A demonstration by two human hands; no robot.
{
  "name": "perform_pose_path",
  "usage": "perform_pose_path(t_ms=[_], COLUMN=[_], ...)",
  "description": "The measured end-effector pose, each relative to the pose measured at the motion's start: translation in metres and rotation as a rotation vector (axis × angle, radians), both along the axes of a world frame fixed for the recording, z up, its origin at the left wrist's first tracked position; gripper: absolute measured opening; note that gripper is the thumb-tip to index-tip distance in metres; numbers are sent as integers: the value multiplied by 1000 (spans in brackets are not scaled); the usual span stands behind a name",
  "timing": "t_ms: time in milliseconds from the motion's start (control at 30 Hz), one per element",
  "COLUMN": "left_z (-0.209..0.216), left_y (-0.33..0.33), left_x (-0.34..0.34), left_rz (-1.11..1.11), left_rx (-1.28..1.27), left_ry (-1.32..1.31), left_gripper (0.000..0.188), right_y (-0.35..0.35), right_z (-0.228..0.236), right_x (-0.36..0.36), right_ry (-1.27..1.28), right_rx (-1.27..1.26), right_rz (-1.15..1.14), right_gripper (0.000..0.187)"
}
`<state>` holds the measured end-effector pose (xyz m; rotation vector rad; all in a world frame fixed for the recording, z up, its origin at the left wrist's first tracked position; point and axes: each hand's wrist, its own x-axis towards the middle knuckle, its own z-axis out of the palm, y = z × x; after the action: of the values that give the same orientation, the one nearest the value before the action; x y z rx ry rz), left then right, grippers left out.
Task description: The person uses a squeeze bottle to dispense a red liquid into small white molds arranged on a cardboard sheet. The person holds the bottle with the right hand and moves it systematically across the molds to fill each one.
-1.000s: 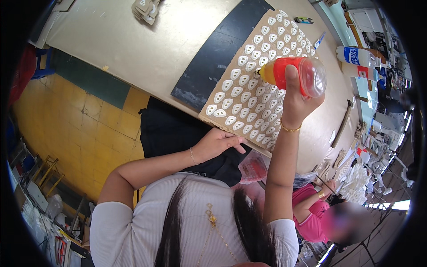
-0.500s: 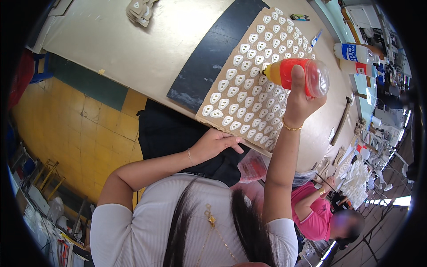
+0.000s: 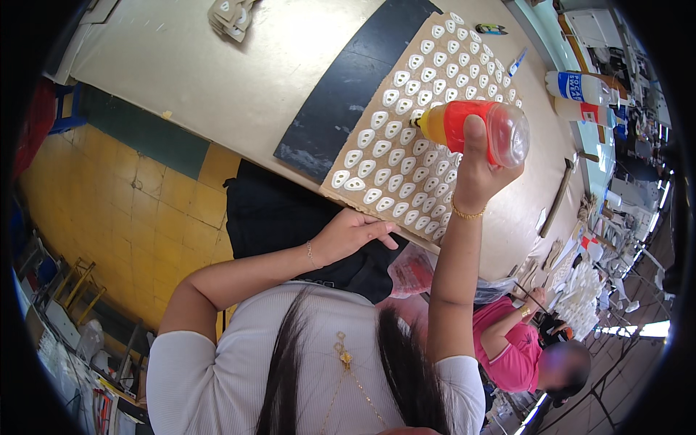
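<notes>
My right hand (image 3: pixel 481 172) is wrapped round a squeeze bottle (image 3: pixel 458 129) with a red body, clear base and yellow nozzle end. The bottle is held tilted on its side, its dark tip pointing left over a brown board (image 3: pixel 360 133). Rows of small white rounded pieces (image 3: pixel 379 148), each with dark openings, cover this board; the bottle and my hand hide some of them. At the board's near edge rests my left hand (image 3: pixel 354 236), its fingers loosely stretched out and touching the edge, holding nothing I can see.
A dark mat (image 3: pixel 330 101) lies beside the board on the pale table (image 3: pixel 217 87). Stacked beige pieces (image 3: pixel 232 18) sit far left. Beyond the board are a marker (image 3: pixel 491 29), a blue pen (image 3: pixel 518 62), plastic bottles (image 3: pixel 578 88) and a hammer (image 3: pixel 557 197). Another person (image 3: pixel 507 333) is at right.
My right hand has moved the squeeze bottle slightly left and nearer, shifting its tip over other white pieces. My left hand stays at the board's edge.
</notes>
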<state>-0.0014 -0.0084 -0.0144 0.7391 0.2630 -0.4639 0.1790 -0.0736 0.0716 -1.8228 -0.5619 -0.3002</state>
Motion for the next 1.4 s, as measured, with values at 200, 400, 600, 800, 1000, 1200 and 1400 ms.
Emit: perform_pose_path(t_ms=[200, 400, 600, 800, 1000, 1200, 1400], left_z=[2, -2, 0, 3, -1, 7, 2], left_y=[1, 0, 0, 1, 0, 2, 0], left_x=[1, -1, -1, 0, 0, 4, 3], left_rz=[-1, 4, 15, 7, -7, 12, 10], left_rx=[-3, 42, 27, 22, 17, -12, -7], left_ry=[-6, -38, -13, -2, -13, 4, 8], left_gripper=[26, 26, 28, 28, 27, 26, 26], right_y=[8, 13, 16, 6, -27, -22, -32], right_z=[10, 5, 7, 17, 45, 41, 10], right_x=[15, 30, 31, 38, 49, 38, 26], right_ry=[-148, -144, -133, 122, 929, 441, 134], right_rx=[-129, -66, -113, 320, 1026, 718, 46], right_rz=[2, 6, 4, 80, 340, -111, -63], right_gripper=[28, 28, 26, 31, 50, 46, 27])
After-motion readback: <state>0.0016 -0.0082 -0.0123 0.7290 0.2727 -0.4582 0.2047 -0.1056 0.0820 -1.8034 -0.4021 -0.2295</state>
